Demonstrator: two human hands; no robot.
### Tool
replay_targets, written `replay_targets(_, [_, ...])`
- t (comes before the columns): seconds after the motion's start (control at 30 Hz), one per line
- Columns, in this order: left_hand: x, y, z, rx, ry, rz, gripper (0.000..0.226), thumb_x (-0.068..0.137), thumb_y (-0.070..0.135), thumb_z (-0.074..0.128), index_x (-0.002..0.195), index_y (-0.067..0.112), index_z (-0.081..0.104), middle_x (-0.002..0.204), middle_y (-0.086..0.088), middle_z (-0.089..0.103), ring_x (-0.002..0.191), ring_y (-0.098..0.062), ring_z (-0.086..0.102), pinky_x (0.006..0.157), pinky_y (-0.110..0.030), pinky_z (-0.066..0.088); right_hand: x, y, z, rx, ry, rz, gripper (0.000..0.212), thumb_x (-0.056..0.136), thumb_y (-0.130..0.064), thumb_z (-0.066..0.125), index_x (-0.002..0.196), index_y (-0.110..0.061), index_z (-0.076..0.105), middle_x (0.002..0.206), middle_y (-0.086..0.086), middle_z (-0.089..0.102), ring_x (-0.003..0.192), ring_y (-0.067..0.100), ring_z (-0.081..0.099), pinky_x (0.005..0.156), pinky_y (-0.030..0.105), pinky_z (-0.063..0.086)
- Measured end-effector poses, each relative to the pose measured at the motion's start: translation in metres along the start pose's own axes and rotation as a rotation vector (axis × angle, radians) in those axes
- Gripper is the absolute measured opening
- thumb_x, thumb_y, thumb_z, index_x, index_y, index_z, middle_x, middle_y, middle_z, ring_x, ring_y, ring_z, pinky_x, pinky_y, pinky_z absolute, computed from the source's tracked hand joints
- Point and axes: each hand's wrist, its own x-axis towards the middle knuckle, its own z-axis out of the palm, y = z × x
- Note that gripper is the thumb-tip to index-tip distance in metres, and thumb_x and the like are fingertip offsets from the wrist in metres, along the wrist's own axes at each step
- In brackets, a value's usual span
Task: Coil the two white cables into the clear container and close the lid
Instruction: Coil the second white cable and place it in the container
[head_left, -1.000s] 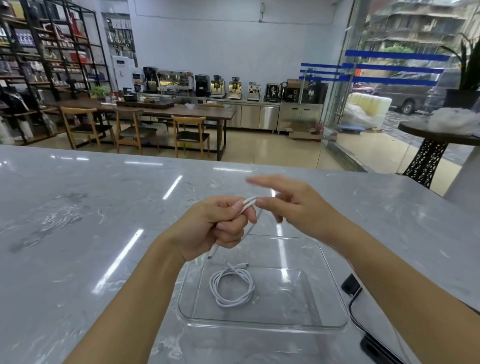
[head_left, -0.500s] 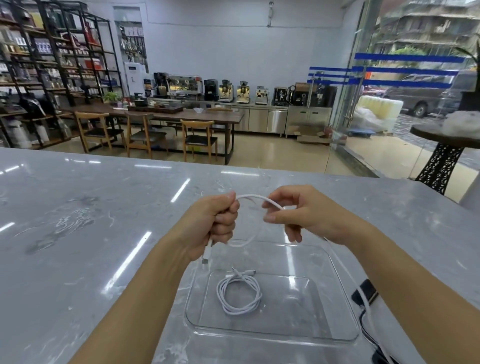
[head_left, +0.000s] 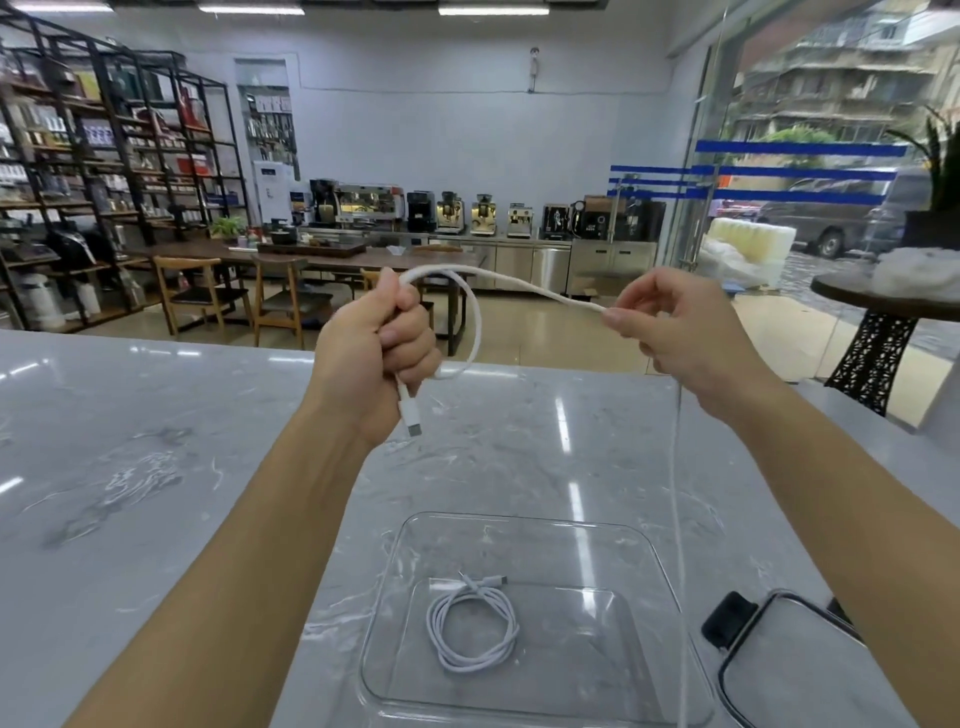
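A clear container (head_left: 524, 527) sits open on the grey marble counter, near me. One white cable (head_left: 471, 627) lies coiled inside it. I hold the second white cable (head_left: 506, 282) up above the counter. My left hand (head_left: 376, 351) is fisted around a loop of it, and its plug hangs below the fist. My right hand (head_left: 670, 327) pinches the cable farther along; the rest drops down past the container's right side. The lid (head_left: 779, 670), clear with black clips, lies to the right of the container.
The marble counter (head_left: 156, 467) stretches wide to the left and beyond the container. A dark round table (head_left: 893, 306) stands off the counter's far right corner. Chairs, a long table and shelves are far behind.
Both hands have risen higher above the counter and moved apart. A longer stretch of cable now spans between them, with one loop hanging from my left fist.
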Motion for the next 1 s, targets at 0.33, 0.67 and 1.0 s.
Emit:
replay_targets(0.33, [0.001, 0.020, 0.015, -0.039, 0.051, 0.182, 0.041, 0.100, 0.031, 0.029, 0.065, 0.015, 0.046, 0.038, 0.011, 0.031, 0.032, -0.004, 0.022, 0.034, -0.017, 0.023, -0.001, -0.009, -0.020, 0.133, 0.143, 0.031, 0.010, 0.078, -0.018, 0.067, 0.078, -0.012, 0.059, 0.069, 0.001, 0.055, 0.052, 0.009, 0.047, 0.045, 0.019, 0.042])
replay_targets(0.67, [-0.017, -0.009, 0.006, -0.045, -0.013, -0.078, 0.037, 0.098, 0.030, 0.031, 0.069, 0.015, 0.049, 0.039, 0.010, 0.035, 0.033, -0.004, 0.023, 0.034, -0.016, 0.024, -0.015, 0.015, -0.024, 0.129, 0.166, 0.122, 0.007, 0.080, -0.008, 0.067, 0.078, -0.013, 0.063, 0.068, 0.001, 0.059, 0.053, 0.011, 0.055, 0.049, 0.022, 0.046])
replay_targets(1.0, [-0.056, -0.064, -0.008, -0.173, -0.127, -0.330, 0.031, 0.089, 0.026, 0.041, 0.069, 0.010, 0.058, 0.039, 0.009, 0.035, 0.037, -0.007, 0.012, 0.034, -0.017, 0.020, -0.056, 0.072, 0.008, -0.623, 0.022, 0.167, 0.005, 0.085, -0.019, 0.060, 0.084, -0.018, 0.065, 0.087, 0.004, 0.067, 0.082, 0.027, 0.059, 0.067, 0.031, 0.041])
